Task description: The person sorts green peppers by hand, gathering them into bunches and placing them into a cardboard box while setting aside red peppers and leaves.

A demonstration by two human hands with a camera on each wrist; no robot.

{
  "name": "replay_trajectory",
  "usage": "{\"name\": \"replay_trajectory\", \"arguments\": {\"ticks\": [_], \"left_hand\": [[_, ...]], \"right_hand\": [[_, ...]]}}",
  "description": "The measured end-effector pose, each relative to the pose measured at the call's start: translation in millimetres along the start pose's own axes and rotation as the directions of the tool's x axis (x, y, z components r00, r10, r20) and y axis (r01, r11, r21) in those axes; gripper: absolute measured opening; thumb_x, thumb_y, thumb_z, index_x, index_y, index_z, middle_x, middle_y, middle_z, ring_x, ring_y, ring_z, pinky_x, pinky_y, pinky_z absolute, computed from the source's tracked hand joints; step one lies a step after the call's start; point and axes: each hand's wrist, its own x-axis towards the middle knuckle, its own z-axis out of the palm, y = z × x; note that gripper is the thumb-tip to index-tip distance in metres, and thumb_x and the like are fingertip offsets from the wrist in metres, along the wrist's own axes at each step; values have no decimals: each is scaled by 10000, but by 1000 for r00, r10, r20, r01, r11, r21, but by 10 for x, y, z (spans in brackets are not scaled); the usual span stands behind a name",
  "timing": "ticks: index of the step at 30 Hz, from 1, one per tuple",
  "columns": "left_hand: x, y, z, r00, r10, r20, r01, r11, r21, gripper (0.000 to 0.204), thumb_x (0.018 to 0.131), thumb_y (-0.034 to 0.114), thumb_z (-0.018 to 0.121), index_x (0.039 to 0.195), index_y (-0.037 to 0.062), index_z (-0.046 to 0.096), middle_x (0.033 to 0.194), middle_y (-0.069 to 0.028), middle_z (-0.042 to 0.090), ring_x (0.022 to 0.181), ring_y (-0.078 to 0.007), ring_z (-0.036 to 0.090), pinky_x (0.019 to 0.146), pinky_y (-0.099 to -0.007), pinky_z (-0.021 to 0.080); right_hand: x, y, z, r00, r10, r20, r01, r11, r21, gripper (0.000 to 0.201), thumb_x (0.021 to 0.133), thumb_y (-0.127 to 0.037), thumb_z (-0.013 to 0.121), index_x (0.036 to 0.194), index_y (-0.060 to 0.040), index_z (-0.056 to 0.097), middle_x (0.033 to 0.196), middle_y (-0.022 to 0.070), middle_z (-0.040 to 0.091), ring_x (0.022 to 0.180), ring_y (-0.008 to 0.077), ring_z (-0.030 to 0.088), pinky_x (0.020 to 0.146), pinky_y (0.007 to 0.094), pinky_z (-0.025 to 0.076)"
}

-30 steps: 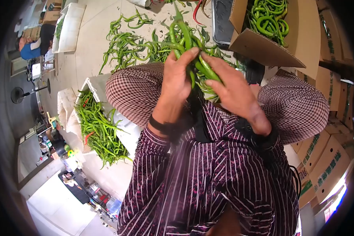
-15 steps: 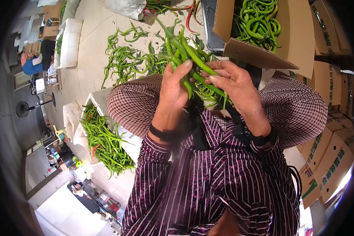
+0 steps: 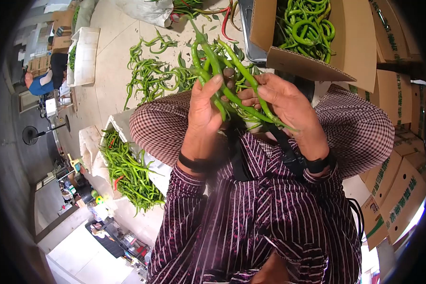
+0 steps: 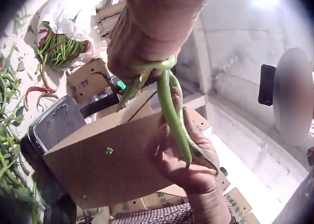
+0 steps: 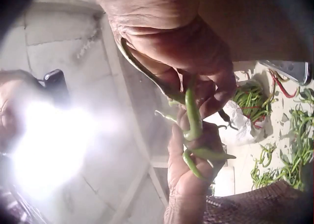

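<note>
In the head view my left hand (image 3: 204, 106) grips several long green chili peppers (image 3: 212, 56), its thumb laid across them. They point up and away from me, stems and tips sticking out past the fingers. Facing it, my right hand (image 3: 293, 106) pinches another long green chili pepper (image 3: 247, 74) between thumb and fingers. This one slants down over the palm, its thin end reaching toward the wrist. In the left wrist view two peppers (image 4: 171, 111) hang across the right hand's palm. Fingers partly hide the crossing peppers in the right wrist view.
Loose green peppers (image 3: 149, 78) lie on the floor ahead. An open cardboard box (image 3: 312, 68) holding green peppers stands at upper right, beside a dark tray (image 3: 246, 31). At left is a white container (image 3: 116, 125) of peppers. Cartons (image 3: 402, 199) stack at right; another person (image 3: 42, 83) sits far left.
My right hand has turned from lying over the peppers to cradling one, palm more upward. The peppers have spread apart between my hands. The head view has shifted slightly.
</note>
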Motion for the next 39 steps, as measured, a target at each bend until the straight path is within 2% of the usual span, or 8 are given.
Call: {"name": "replay_trajectory", "arguments": {"ticks": [10,16,19,21,24,28,34,39], "left_hand": [[-70,106,-110,997,-36,67,37,999,-25,246,875,108,598,1100,26,539,912,-49,596,810,-140,557,675,-264,517],[-153,150,41,1000,-4,-10,5,993,117,232,882,119,604,1084,27,538,902,-47,601,770,-148,573,643,-277,514],[-191,87,188,998,46,-42,-30,949,315,307,858,124,648,1115,2,531,961,-57,612,817,-150,593,713,-293,517],[-219,22,348,995,84,-45,-38,782,622,352,833,122,679,1121,-23,538,1008,-72,611,863,-141,598,738,-272,501],[-191,-13,539,986,113,-123,1,734,679,299,811,145,699,1025,-21,573,888,-58,625,759,-113,580,681,-254,476],[54,332,737,961,271,-63,-194,816,545,296,805,161,698,1028,0,589,850,-40,620,725,-106,577,625,-231,465],[519,866,1479,952,224,209,-299,833,466,310,858,167,649,1125,32,569,930,-70,637,810,-154,618,675,-272,511],[1228,436,2079,915,-28,402,-200,835,513,393,870,201,652,1180,-8,534,1018,-103,635,936,-219,622,839,-351,513]], "right_hand": [[49,94,-124,959,2,283,-86,955,285,363,971,-152,479,1260,61,426,1141,196,594,1053,236,607,911,325,494],[110,175,-186,977,-29,211,-39,950,310,298,957,-141,505,1190,43,480,1119,168,610,973,217,623,875,306,507],[80,170,-71,998,-55,-10,54,997,-54,246,904,-121,589,1100,23,551,1001,103,627,896,161,610,797,272,498],[59,204,-14,963,-239,-124,170,898,-406,235,829,-76,640,1047,-5,588,902,52,605,875,119,584,748,273,492],[-60,70,152,905,-416,-93,201,609,-768,286,801,-66,645,1080,-27,591,989,75,621,837,143,607,747,285,503],[-192,-96,221,870,-475,-131,295,714,-635,310,817,-72,639,1118,-22,589,1026,92,624,848,163,612,752,294,506],[-396,-334,219,839,-424,-340,313,889,-335,201,881,-68,592,1067,9,581,931,24,613,802,68,566,693,214,463],[-333,-351,123,958,-181,-223,108,947,-304,162,895,-80,570,1027,13,581,847,32,616,697,58,545,622,212,460]]}}
